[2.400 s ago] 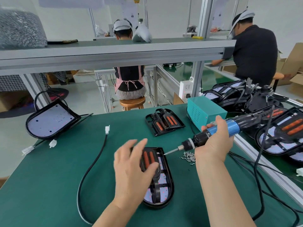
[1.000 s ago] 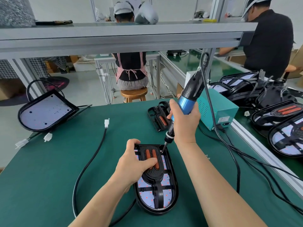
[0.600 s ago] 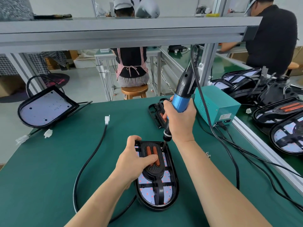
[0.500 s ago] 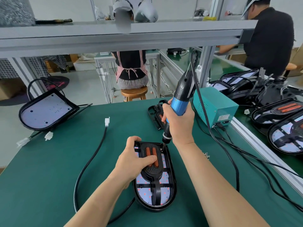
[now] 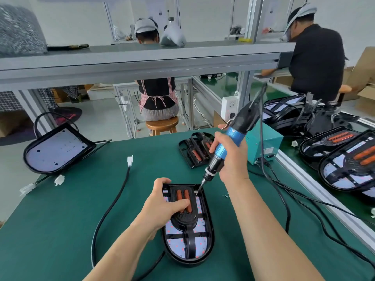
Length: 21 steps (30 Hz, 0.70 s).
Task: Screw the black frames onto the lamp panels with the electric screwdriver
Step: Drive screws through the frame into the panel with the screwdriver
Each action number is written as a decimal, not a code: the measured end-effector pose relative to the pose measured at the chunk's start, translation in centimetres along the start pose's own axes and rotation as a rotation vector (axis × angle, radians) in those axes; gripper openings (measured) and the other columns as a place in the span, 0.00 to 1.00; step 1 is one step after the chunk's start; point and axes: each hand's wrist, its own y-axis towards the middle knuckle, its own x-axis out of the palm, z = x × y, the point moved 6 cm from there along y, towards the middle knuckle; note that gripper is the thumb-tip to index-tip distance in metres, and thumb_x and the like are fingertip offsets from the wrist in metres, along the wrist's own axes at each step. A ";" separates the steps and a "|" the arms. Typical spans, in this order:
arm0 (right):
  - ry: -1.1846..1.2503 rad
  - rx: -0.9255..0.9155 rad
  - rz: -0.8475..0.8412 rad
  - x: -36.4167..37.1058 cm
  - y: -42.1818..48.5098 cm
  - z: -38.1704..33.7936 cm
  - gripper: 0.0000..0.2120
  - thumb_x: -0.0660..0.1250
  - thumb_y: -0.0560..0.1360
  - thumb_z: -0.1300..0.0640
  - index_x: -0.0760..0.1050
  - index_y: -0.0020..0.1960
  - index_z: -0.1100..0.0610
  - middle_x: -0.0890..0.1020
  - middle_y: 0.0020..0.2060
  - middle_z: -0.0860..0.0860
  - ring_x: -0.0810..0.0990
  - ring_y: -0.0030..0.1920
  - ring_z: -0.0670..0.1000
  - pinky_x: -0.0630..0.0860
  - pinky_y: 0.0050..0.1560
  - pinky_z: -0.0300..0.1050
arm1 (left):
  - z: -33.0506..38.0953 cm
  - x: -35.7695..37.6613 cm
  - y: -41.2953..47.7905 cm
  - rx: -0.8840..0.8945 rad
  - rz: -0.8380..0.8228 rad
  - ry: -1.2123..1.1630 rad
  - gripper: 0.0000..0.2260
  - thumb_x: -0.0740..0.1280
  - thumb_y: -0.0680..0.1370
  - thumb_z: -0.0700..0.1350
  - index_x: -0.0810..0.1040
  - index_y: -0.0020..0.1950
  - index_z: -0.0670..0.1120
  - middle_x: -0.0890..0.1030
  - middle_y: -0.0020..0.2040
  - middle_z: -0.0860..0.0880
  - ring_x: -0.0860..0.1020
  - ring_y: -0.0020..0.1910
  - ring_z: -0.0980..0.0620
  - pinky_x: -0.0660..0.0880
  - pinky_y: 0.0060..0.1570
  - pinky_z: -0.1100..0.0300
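My right hand (image 5: 231, 159), fingers clamped round the screwdriver (image 5: 233, 136), has brought the bit over to the frame's (image 5: 189, 238) far right corner. My left hand's (image 5: 162, 207) fingers clamp frame to panel (image 5: 199, 243), near on the tabletop (image 5: 71, 220). Driving that screw looks next.

Factory line: benches (image 5: 67, 209), stacked lamp panels (image 5: 348, 173)

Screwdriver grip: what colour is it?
The screwdriver grip is bright blue, clearest in the head view.
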 end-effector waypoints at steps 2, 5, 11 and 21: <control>0.051 -0.011 0.030 -1.0 0.6 -1.0 0.13 0.73 0.69 0.59 0.74 0.50 0.59 0.73 0.29 0.53 0.72 0.28 0.51 0.74 0.33 0.42 | 0.1 0.1 -0.2 0.005 0.017 -0.001 0.26 0.79 0.69 0.45 0.68 0.58 0.59 0.84 0.44 0.54 0.85 0.40 0.52 0.79 0.41 0.63; 0.160 -0.029 0.102 -3.1 0.9 -2.3 0.06 0.70 0.73 0.61 0.75 0.48 0.55 0.75 0.29 0.50 0.74 0.28 0.49 0.74 0.33 0.41 | -0.3 0.3 -0.3 0.010 0.048 -0.017 0.29 0.79 0.69 0.46 0.68 0.63 0.58 0.84 0.46 0.54 0.84 0.41 0.54 0.78 0.41 0.64; 0.358 0.095 0.393 -10.2 -1.0 -2.4 0.08 0.73 0.73 0.58 0.73 0.47 0.53 0.75 0.33 0.48 0.72 0.32 0.47 0.72 0.35 0.38 | 0.4 0.7 -1.1 0.011 0.040 0.268 0.38 0.72 0.71 0.65 0.57 0.76 0.65 0.76 0.63 0.51 0.77 0.57 0.49 0.73 0.56 0.54; 0.472 0.240 0.521 -14.5 -3.8 -0.9 0.04 0.68 0.77 0.57 0.74 0.44 0.54 0.75 0.31 0.47 0.72 0.28 0.46 0.69 0.31 0.39 | 7.4 11.7 -3.4 0.443 -0.217 0.647 0.19 0.62 0.83 0.52 0.76 0.40 0.39 0.79 0.40 0.40 0.72 0.40 0.44 0.71 0.46 0.48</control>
